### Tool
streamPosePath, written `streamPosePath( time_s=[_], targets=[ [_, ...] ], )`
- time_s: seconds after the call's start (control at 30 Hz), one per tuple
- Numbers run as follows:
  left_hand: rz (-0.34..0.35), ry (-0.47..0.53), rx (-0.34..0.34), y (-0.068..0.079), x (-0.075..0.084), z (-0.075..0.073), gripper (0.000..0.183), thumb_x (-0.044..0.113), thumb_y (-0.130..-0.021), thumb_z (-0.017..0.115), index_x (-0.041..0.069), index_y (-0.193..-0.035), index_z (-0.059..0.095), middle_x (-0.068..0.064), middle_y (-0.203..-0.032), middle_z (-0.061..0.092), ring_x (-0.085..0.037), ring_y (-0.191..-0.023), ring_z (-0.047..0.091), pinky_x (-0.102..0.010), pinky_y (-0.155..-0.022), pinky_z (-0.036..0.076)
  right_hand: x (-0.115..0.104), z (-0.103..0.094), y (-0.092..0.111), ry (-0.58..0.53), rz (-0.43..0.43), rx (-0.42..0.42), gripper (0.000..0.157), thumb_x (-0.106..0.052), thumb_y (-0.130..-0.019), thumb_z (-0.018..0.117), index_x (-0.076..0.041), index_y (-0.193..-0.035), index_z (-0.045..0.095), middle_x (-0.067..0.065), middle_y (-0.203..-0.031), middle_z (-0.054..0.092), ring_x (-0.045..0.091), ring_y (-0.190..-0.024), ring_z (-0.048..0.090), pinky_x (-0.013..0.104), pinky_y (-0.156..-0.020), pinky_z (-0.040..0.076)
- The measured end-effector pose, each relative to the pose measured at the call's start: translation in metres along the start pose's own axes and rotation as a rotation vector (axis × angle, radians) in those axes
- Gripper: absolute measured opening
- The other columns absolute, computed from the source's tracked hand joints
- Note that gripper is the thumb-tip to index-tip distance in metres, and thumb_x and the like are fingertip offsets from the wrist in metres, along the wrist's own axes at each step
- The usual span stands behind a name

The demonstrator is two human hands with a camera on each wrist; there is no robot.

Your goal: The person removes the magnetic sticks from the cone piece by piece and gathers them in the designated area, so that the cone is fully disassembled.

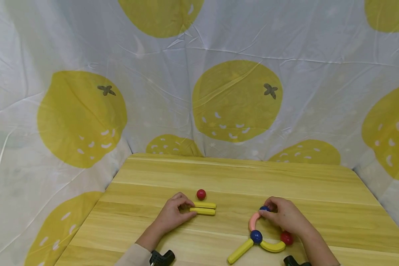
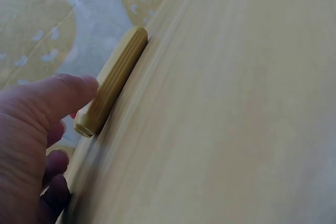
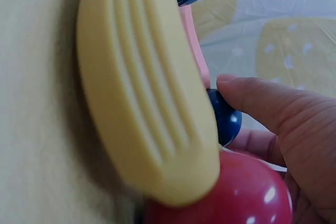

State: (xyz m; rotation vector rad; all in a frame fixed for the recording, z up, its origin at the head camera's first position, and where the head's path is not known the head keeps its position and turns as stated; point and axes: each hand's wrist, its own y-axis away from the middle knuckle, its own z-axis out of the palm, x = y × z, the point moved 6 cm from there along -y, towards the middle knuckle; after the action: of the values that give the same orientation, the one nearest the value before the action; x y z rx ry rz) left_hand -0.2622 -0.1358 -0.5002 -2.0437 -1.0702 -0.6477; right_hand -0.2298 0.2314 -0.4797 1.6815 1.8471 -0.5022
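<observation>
My left hand (image 1: 173,213) pinches the left ends of two straight yellow rods (image 1: 204,211), which lie side by side on the table. In the left wrist view its thumb presses on the near yellow rod (image 2: 116,80). With thumb and fingers, my right hand (image 1: 287,215) grips a dark blue ball (image 3: 228,119) at the far end of a pink curved rod (image 1: 253,222). That rod runs down to a second blue ball (image 1: 256,236), where a yellow curved rod (image 1: 272,247) and a straight yellow rod (image 1: 240,252) also meet. A red ball (image 1: 287,238) sits at the curved yellow rod's right end, beneath my right wrist.
Just beyond the two yellow rods lies a loose red ball (image 1: 201,194). The wooden table (image 1: 146,173) reaches back to a hanging cloth (image 1: 159,88) printed with lemons. Black wrist devices (image 1: 162,258) show at the bottom edge.
</observation>
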Motion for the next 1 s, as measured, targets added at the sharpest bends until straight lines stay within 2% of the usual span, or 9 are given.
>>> streamPosePath(
  time_s=[0.13, 0.3, 0.4, 0.53, 0.6, 0.67, 0.87, 1.0],
  targets=[
    [0.036, -0.001, 0.058, -0.001, 0.005, -0.003, 0.018, 0.02, -0.081, 0.088, 0.018, -0.092, 0.074, 0.0, -0.09, 0.062, -0.015, -0.074, 0.055, -0.022, -0.065, 0.05, 0.0, -0.001, -0.001, 0.013, 0.017, 0.006, 0.029, -0.042, -0.09, 0.077, -0.016, -0.101, 0.069, -0.002, -0.09, 0.062, 0.014, -0.082, 0.052, 0.026, -0.067, 0.044],
    [0.186, 0.041, 0.105, 0.0, 0.027, 0.001, 0.016, 0.012, -0.083, 0.086, 0.018, -0.089, 0.072, -0.002, -0.082, 0.061, -0.013, -0.065, 0.052, -0.019, -0.057, 0.047, -0.001, -0.001, -0.002, 0.028, 0.025, 0.004, 0.03, -0.04, -0.09, 0.077, -0.015, -0.105, 0.07, -0.002, -0.092, 0.064, 0.014, -0.083, 0.055, 0.028, -0.071, 0.048],
    [0.263, 0.102, 0.049, 0.002, 0.041, 0.013, 0.014, 0.011, -0.085, 0.083, 0.017, -0.09, 0.071, -0.002, -0.08, 0.063, -0.008, -0.063, 0.053, -0.017, -0.055, 0.048, -0.001, 0.0, -0.003, 0.042, 0.022, 0.003, 0.03, -0.04, -0.091, 0.077, -0.014, -0.106, 0.07, -0.001, -0.09, 0.064, 0.014, -0.082, 0.054, 0.031, -0.072, 0.049],
    [0.306, 0.136, -0.105, 0.007, 0.056, 0.035, 0.013, 0.017, -0.09, 0.08, 0.013, -0.1, 0.072, -0.003, -0.087, 0.069, 0.001, -0.065, 0.052, -0.013, -0.056, 0.048, -0.001, 0.002, -0.005, 0.054, 0.01, -0.008, 0.029, -0.041, -0.092, 0.075, -0.015, -0.104, 0.071, -0.001, -0.089, 0.063, 0.015, -0.081, 0.054, 0.033, -0.073, 0.049],
    [0.293, 0.13, -0.174, 0.01, 0.06, 0.044, 0.019, 0.02, -0.09, 0.08, 0.011, -0.105, 0.073, -0.004, -0.094, 0.07, 0.004, -0.066, 0.052, -0.011, -0.057, 0.047, -0.001, 0.003, -0.005, 0.063, -0.001, -0.018, 0.031, -0.043, -0.092, 0.074, -0.015, -0.105, 0.071, -0.001, -0.091, 0.064, 0.014, -0.082, 0.056, 0.034, -0.074, 0.05],
    [0.268, 0.103, -0.205, 0.011, 0.061, 0.05, 0.023, 0.02, -0.09, 0.081, 0.01, -0.108, 0.073, -0.004, -0.099, 0.07, 0.006, -0.068, 0.052, -0.01, -0.058, 0.048, -0.002, 0.003, -0.004, 0.082, -0.011, -0.026, 0.032, -0.043, -0.092, 0.075, -0.015, -0.106, 0.072, 0.0, -0.093, 0.066, 0.014, -0.084, 0.058, 0.035, -0.075, 0.052],
    [0.108, 0.031, -0.199, 0.01, 0.053, 0.053, 0.025, 0.018, -0.085, 0.084, 0.01, -0.108, 0.075, -0.001, -0.1, 0.071, 0.009, -0.069, 0.052, -0.011, -0.061, 0.048, -0.023, 0.002, 0.007, 0.216, -0.089, -0.018, 0.028, -0.034, -0.091, 0.077, -0.014, -0.11, 0.071, 0.004, -0.105, 0.065, 0.02, -0.095, 0.062, 0.045, -0.085, 0.056],
    [0.047, 0.003, -0.191, 0.009, 0.051, 0.054, 0.023, 0.018, -0.085, 0.084, 0.011, -0.106, 0.077, 0.0, -0.093, 0.071, 0.011, -0.067, 0.05, -0.012, -0.061, 0.048, -0.044, 0.01, 0.014, 0.196, -0.217, -0.031, 0.034, -0.037, -0.089, 0.079, -0.017, -0.115, 0.071, -0.003, -0.111, 0.064, 0.021, -0.105, 0.06, 0.046, -0.09, 0.055]
  ],
)
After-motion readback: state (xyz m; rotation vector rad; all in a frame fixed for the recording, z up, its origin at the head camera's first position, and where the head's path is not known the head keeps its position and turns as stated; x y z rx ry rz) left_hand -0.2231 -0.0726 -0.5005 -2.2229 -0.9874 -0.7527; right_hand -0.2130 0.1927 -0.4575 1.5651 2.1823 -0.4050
